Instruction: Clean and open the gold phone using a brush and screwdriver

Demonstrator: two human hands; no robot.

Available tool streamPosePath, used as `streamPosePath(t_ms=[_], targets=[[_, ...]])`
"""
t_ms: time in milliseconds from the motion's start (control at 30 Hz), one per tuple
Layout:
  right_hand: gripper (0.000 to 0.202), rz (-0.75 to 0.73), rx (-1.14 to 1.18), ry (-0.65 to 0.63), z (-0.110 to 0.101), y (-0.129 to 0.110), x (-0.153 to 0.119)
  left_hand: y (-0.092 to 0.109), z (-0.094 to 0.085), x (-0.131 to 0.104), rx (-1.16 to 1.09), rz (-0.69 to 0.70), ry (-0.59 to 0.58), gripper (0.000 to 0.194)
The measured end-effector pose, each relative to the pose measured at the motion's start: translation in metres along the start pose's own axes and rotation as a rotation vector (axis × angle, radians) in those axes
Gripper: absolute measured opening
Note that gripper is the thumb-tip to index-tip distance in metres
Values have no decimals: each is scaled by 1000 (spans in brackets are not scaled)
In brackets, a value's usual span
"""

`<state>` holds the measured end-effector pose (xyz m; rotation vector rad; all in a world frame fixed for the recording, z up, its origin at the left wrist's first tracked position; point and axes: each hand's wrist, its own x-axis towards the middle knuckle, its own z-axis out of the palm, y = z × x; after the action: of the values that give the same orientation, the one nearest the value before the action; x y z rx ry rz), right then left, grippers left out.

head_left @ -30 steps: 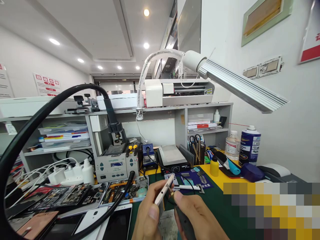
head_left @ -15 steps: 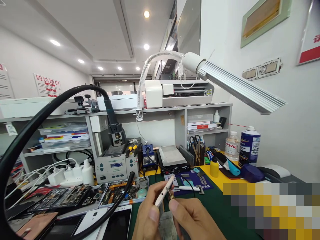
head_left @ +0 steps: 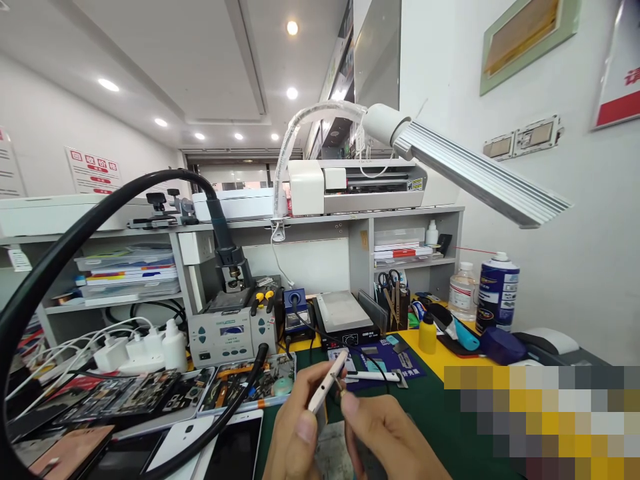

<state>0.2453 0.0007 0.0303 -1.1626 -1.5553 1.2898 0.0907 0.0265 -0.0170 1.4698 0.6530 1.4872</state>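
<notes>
Head view: two bare hands meet low in the middle, raised above the worktop (head_left: 441, 353).
Pale slim device: edge-on and tilted in the left hand (head_left: 296, 433), its far end leaning right; the device (head_left: 326, 391) shows small dark openings along its rim.
Left fingers: closed on the device, thumb on the near end, others behind it.
Right fingers: pinched around a thin tool (head_left: 341, 389) with a brassy neck; the right hand (head_left: 395, 433) hides most of its handle.
Change: the right thumb sits lower than a second ago and less dark handle shows; the device has barely moved.
Meaning: probably an adjusted grip, with the fine work still at the device's side; whether the tip touches, I cannot tell.
Green mat (head_left: 435, 407): beneath the hands, toward the worktop's near side; the near edge is out of view.
Parts tray (head_left: 280, 401): left of the hands, beside a phone with a black screen (head_left: 239, 443).
Far right corner: spray can (head_left: 498, 293) upright beside a clear bottle (head_left: 463, 293).
</notes>
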Motion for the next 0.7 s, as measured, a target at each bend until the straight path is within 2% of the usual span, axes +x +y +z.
streamPosePath(t_ms=[133, 200, 333, 400, 500, 600, 700], targets=[[63, 152, 80, 81, -1, -1, -2, 1, 2, 0, -35, -22, 22, 69], [62, 183, 108, 114, 1, -1, -3, 2, 3, 0, -42, -33, 31, 69], [67, 59, 44, 67, 3, 0, -2, 4, 3, -1, -10, -39, 38, 71], [68, 74, 40, 72, 1, 0, -2, 5, 3, -1, 7, -38, 37, 70], [65, 181, 79, 75, -1, -2, -1, 6, 4, -1, 29, -20, 32, 66], [64, 122, 63, 19, -1, -4, -1, 7, 3, -1, 33, -16, 15, 67], [63, 57, 52, 54, 0, -5, -3, 6, 2, -1, 11, -27, -7, 70]])
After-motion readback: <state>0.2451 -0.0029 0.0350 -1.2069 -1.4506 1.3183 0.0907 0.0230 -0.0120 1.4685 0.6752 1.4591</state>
